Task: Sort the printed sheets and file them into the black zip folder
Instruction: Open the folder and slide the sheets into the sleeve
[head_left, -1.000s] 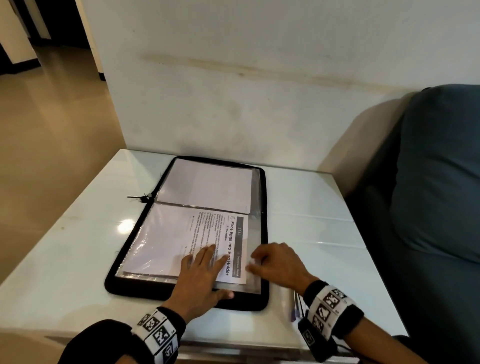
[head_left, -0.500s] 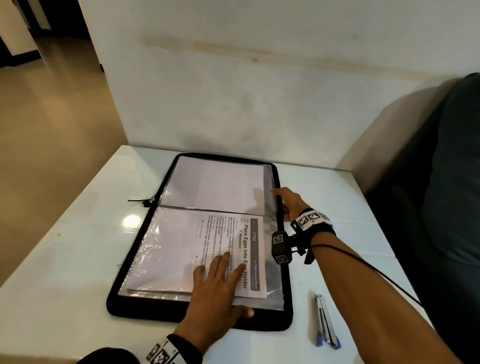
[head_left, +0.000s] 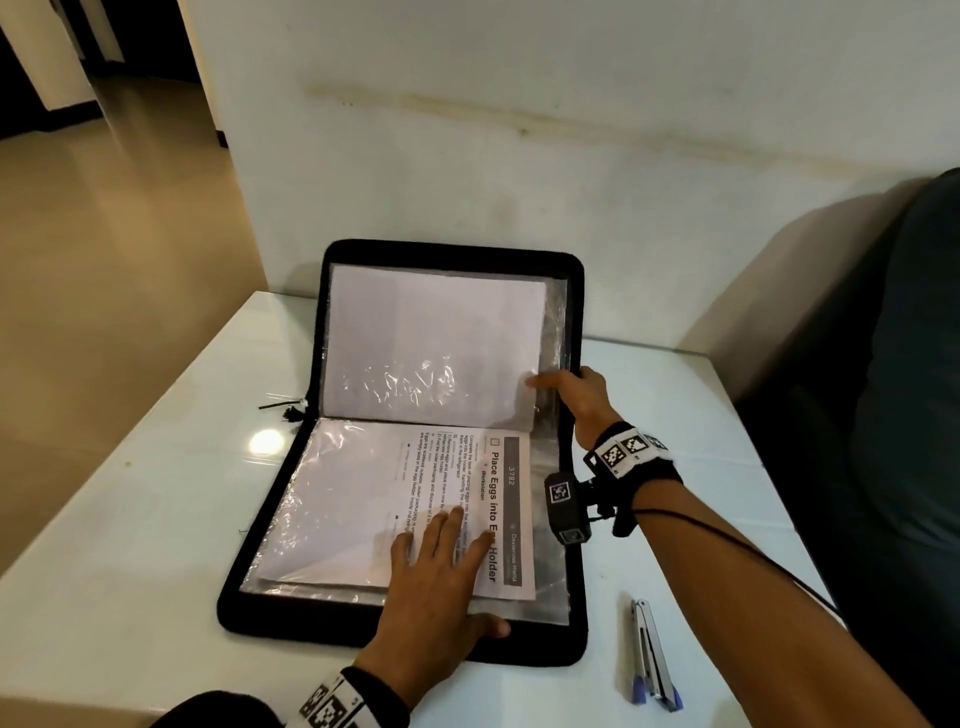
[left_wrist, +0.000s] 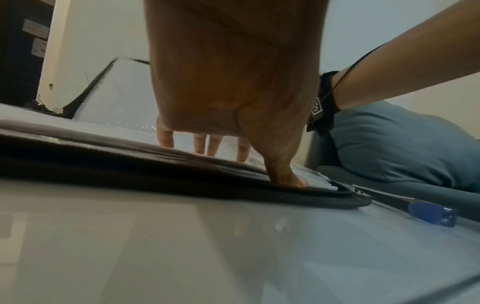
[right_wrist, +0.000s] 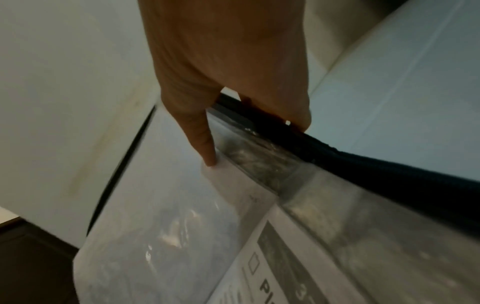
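A glossy white table (head_left: 130, 519) stood against a pale wall. On it lay the black zip folder (head_left: 400, 636), its far half tilted up and its near half flat. A white printed sheet headed "Place Eggs into Egg Holder" (head_left: 498, 499) sat under clear plastic in the near half. The left hand (head_left: 441, 582) pressed it with spread, straight fingers. The right hand (head_left: 576, 395) pinched the raised half's right edge. A blue-ended silver stapler (head_left: 652, 657) lay right of the folder.

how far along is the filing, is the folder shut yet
Nearly done. Done: printed sheets already sit in the black zip folder. In hand: right hand grips the raised far half; left hand lies flat on the near page. Left: closing and zipping. A stapler lies beside it.
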